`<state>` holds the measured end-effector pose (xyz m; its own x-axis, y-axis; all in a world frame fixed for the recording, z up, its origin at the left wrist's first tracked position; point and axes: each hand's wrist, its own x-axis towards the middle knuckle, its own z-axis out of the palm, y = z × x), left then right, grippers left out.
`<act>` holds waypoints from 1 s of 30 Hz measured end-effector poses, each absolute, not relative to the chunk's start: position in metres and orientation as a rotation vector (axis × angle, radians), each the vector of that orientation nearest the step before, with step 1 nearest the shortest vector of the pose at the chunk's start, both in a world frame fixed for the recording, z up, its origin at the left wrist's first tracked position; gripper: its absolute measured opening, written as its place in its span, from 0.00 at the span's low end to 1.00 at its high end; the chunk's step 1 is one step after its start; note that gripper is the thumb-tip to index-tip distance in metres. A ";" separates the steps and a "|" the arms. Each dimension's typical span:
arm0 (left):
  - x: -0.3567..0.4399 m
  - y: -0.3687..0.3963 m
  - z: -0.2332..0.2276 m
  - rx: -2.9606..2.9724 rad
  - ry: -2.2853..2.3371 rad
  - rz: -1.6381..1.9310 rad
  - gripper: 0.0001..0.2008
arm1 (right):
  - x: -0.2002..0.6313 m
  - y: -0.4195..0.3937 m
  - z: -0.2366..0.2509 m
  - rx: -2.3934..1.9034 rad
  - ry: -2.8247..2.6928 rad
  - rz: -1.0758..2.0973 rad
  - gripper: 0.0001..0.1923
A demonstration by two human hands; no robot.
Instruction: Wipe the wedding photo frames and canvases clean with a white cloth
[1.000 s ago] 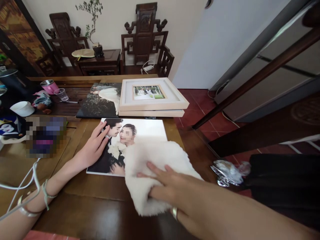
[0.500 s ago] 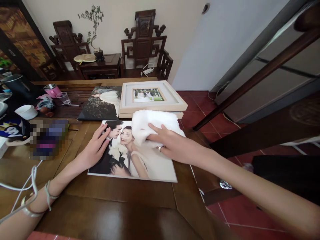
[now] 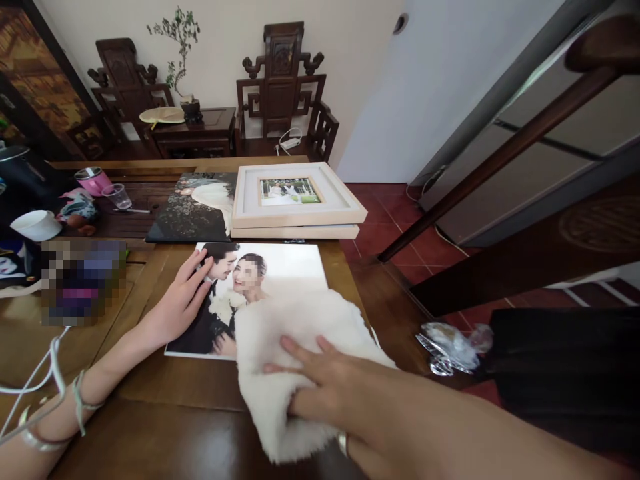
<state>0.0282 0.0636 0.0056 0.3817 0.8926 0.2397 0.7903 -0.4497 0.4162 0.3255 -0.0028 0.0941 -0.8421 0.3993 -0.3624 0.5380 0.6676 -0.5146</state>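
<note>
White cloth under right hand, photo, carved emblem

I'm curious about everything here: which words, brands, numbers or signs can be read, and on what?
No text can be read.
Round carved emblem on the dark wooden panel: too faint to make out.
Pixelated patch: unreadable.
Silvery packet: any lettering is too blurred.
Photo print: no lettering seen on its uncovered part.
</note>
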 end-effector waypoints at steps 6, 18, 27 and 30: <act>0.025 0.062 0.007 2.428 1.471 0.641 0.25 | 0.330 0.038 0.093 1.061 2.754 -0.939 0.35; 0.026 0.061 0.008 2.404 1.504 0.643 0.24 | 0.307 0.041 0.074 1.092 2.742 -0.572 0.33; 0.025 0.063 0.003 2.423 1.454 0.701 0.24 | 0.300 -0.008 0.081 0.641 2.773 -0.915 0.21; 0.024 0.063 0.003 2.433 1.454 0.690 0.24 | 0.299 0.011 0.084 0.735 2.775 -0.880 0.31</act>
<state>0.0242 0.0634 0.0029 0.3985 0.8737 0.2788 0.7683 -0.4841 0.4187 0.2993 0.0106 0.0842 -0.8710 0.4099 -0.2710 0.4911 0.7096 -0.5052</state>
